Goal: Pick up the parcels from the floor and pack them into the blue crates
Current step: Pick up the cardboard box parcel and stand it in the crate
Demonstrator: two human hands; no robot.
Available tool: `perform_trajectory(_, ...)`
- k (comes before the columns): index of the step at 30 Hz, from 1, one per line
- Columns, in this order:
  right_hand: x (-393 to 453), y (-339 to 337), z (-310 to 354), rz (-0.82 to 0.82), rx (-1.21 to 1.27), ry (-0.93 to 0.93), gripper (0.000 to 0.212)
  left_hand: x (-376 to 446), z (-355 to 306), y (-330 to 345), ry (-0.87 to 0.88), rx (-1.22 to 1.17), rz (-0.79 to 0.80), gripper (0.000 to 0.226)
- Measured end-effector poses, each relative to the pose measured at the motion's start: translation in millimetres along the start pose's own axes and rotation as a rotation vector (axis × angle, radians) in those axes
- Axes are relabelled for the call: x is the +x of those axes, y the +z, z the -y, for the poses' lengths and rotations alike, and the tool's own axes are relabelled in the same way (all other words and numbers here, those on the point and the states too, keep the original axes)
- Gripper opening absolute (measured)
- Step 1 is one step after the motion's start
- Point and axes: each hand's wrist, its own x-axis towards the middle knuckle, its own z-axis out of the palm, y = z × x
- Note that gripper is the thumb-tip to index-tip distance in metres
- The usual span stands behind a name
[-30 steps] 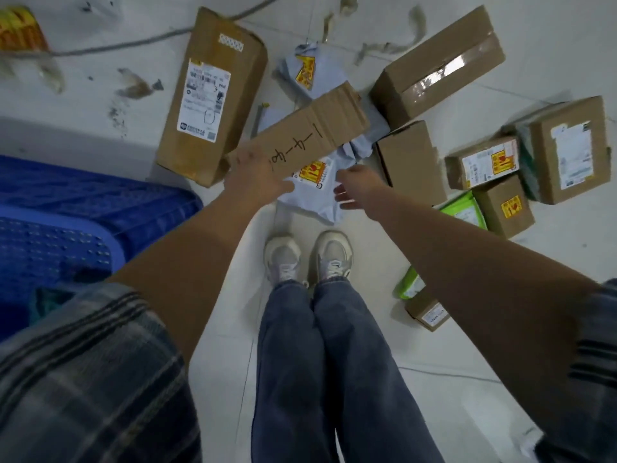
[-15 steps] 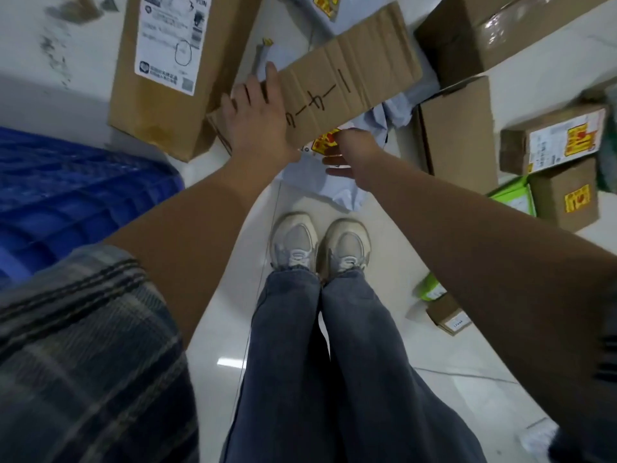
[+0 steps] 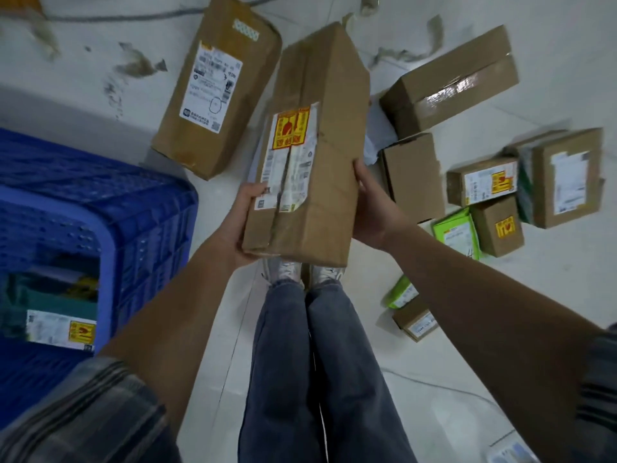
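Note:
A long brown cardboard parcel (image 3: 320, 155) with a white label and a red-yellow sticker is lifted off the floor, held lengthwise in front of me. My left hand (image 3: 245, 225) grips its near left corner, thumb on the label. My right hand (image 3: 370, 205) grips its right edge, fingers wrapped round the side. A blue crate (image 3: 133, 228) stands at the left with a labelled parcel (image 3: 60, 329) inside it.
A large brown parcel (image 3: 217, 85) lies on the floor beyond the crate. Several cardboard boxes (image 3: 450, 81) and green packets (image 3: 457, 232) lie scattered at the right. A small box (image 3: 415, 320) sits near my feet (image 3: 300, 272). Tape scraps litter the far floor.
The cardboard parcel has come up off the floor and turned label-side up; both hands now hold it at its near end. The view has pulled back and the crate shows again.

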Motion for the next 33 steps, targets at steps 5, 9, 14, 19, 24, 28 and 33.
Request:
perform_trajectory(5, -26.3, 15.8, -5.3, 0.175, 0.116, -0.086, 0.088, -30.7, 16.6, 8.4, 0.023, 0.0, -0.019, 0.027)
perform_trajectory(9, -27.1, 17.1, -9.1, 0.172, 0.076, -0.169, 0.098, -41.2, 19.5, 12.2, -0.004, 0.019, -0.096, 0.042)
perform_trajectory(14, -24.5, 15.6, -17.0, 0.075, -0.152, -0.182, 0.119, -48.4, 25.1, 3.5, 0.116, 0.258, -0.196, 0.034)
perform_trajectory(19, -35.9, 12.9, -33.7, 0.219, -0.262, -0.077, 0.068, -61.4, 17.9, 13.1, 0.245, 0.442, -0.26, 0.075)
perform_trajectory(24, -31.5, 23.8, -47.4, 0.041, -0.436, -0.072, 0.064, -60.3, 22.9, 17.4, 0.386, 0.656, -0.546, 0.097)
perform_trajectory(28, -25.3, 45.4, -56.5, -0.095, -0.573, -0.157, 0.078, -61.0, 43.3, 18.7, 0.447, 0.936, -0.842, 0.106)
perform_trajectory(33, -22.5, 63.1, -64.2, -0.169, -0.672, -0.156, 0.085, -80.2, 58.7, 5.6, 0.617, 0.845, -0.624, 0.088)
